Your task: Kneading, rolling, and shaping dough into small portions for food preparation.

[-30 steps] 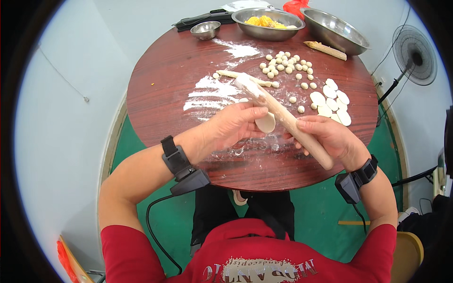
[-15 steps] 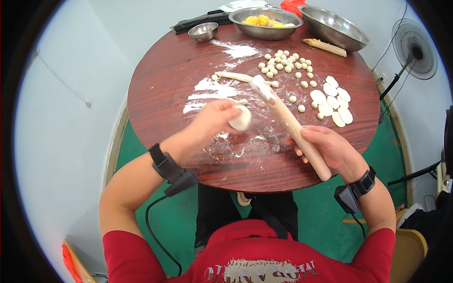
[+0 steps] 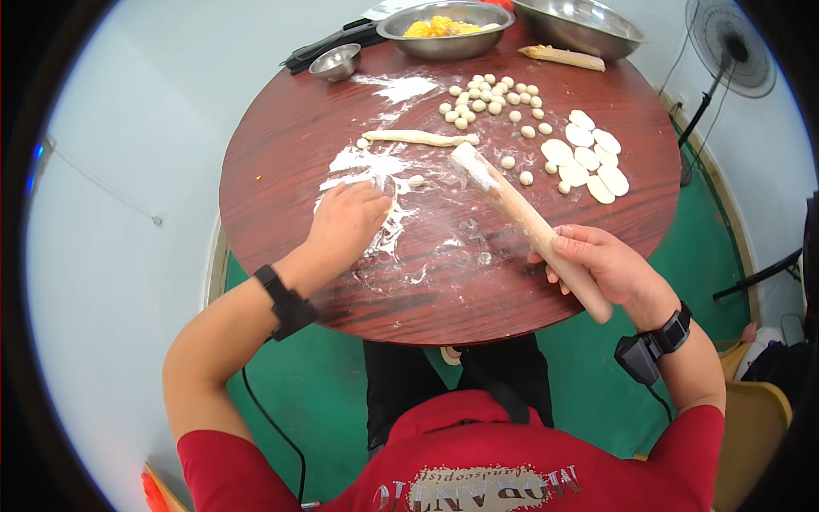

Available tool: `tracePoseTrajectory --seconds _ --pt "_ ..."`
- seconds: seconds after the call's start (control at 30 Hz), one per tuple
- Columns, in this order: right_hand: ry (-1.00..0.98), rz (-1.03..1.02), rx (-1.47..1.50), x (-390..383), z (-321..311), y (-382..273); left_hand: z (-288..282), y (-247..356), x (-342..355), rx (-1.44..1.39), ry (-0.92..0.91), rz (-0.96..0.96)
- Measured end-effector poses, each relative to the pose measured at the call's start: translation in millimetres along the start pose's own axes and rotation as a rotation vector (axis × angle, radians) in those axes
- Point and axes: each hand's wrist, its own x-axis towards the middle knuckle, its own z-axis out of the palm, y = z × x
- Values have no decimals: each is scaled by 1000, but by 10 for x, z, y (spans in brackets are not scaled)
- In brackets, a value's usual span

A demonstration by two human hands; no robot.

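Observation:
Palm down, my left hand (image 3: 348, 224) lies over the white flour (image 3: 363, 164) on the table, its fingers stretched out together. The dough round seen in it earlier is out of sight; whatever is under the palm is hidden. My right hand (image 3: 597, 264) is closed around the lower part of a wooden rolling pin (image 3: 533, 224), held slanted with its floured end pointing far left. Just right of my left hand sits a small dough ball (image 3: 415, 181). Beyond it lies a dough rope (image 3: 418, 137). Flattened dough rounds (image 3: 587, 159) overlap at the right.
Several dough balls (image 3: 495, 99) are grouped at the table's far middle. Along the far edge stand a small metal bowl (image 3: 335, 63), a basin (image 3: 444, 43) with yellow contents, a larger basin (image 3: 580, 26) and a pale, ridged stick-like thing (image 3: 563, 57). A fan (image 3: 729, 47) stands right.
My left hand has moved left and turned palm down onto the flour; the dough round it held is no longer visible. The rolling pin stays in my right hand. The view has shifted slightly.

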Motion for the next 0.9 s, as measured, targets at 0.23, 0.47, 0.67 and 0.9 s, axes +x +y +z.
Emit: tracePoseTrajectory --seconds 0.23,0.47,0.67,0.9 --pt "-11 -39 104 11 -126 71 -356 146 207 -1183 -237 -897" --pt "37 -150 216 -79 -286 150 -343 472 719 -1728 -285 -1050" --pt "91 -266 396 -150 -480 223 -237 681 1126 -1936 -443 -1020" --pt "88 -419 712 -35 -677 351 38 998 1813 -1387 -408 -641"
